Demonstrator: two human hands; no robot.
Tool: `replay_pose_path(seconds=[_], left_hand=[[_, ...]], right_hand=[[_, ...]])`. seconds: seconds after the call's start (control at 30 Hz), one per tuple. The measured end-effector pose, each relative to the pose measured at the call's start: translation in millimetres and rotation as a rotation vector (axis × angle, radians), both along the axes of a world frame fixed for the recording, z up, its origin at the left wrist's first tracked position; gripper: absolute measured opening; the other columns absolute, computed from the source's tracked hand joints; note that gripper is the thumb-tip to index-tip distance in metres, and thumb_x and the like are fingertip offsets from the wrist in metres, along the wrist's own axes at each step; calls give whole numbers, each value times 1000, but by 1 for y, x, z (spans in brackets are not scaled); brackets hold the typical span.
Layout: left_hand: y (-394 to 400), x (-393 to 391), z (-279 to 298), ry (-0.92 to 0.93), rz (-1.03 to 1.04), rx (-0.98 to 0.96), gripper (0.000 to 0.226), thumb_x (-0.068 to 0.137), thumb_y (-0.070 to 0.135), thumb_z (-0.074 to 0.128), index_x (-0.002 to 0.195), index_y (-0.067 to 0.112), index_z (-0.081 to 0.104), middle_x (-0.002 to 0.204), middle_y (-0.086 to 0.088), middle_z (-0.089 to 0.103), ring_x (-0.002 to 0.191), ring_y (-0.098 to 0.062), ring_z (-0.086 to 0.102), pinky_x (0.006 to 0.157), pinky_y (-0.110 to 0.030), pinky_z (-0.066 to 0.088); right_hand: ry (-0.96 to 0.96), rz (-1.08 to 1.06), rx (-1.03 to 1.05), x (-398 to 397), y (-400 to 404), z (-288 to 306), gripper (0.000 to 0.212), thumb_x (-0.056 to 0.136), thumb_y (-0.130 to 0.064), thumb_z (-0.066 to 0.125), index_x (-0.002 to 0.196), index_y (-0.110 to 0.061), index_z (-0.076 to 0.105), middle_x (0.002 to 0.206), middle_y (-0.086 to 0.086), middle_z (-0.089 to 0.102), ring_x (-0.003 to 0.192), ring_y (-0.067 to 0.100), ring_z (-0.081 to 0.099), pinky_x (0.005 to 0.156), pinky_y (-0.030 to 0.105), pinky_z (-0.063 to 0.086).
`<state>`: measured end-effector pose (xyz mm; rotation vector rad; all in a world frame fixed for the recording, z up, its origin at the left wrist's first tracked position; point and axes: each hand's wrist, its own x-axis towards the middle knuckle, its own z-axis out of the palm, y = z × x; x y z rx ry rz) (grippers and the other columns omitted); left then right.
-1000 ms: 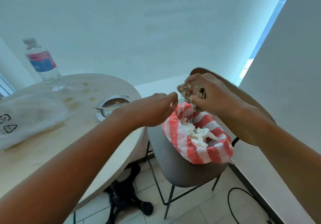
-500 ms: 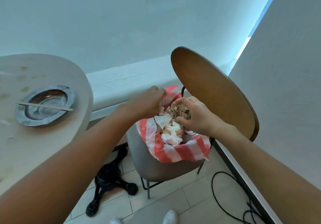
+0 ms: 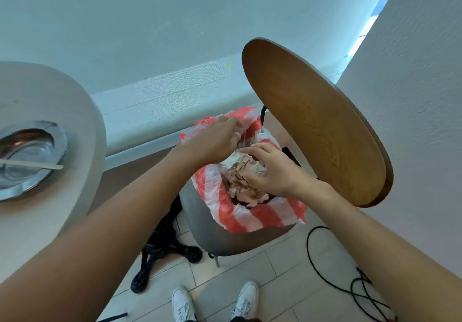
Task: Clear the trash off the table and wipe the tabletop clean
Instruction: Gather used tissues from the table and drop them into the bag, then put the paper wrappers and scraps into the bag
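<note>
A red-and-white striped plastic bag sits open on the grey seat of a chair. Inside lies crumpled brown and white paper trash. My right hand lies on top of the paper, fingers spread over it and pressing it down into the bag. My left hand grips the bag's far rim, pinching the plastic. The round beige table is at the left, only its right part in view.
A metal ashtray with a flat wooden stick across it sits on the table. The chair's wooden back rises at the right beside a white wall. A black cable lies on the tiled floor; my white shoes are below.
The right hand brought the crumpled paper down from above the bag into it and now presses it flat. The left hand took hold of the bag's rim. The view dropped and swung right.
</note>
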<state>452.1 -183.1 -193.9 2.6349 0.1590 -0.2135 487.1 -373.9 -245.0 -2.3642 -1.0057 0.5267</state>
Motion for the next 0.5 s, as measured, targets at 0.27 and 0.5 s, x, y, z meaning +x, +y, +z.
replay_pose_path(seconds=[0.27,0.5], left_hand=[[7,-17,24,-72,53,-27,34,101,24,45,134,18,52,133,-8,52,122,-24,49,100,-32,35],[15,-55,74,-226,105,-11,33,101,33,50,132,23,54,136,1,55,128,-15,49,104,-27,35]], right_hand=[[-71,24,23,4,7,26,54,91,-55,63,141,-39,48,140,-17,46,128,3,44,107,34,46],[-185,112,14,1,17,86,54,92,-56,61,141,-38,47,143,-10,50,124,8,50,103,31,45]])
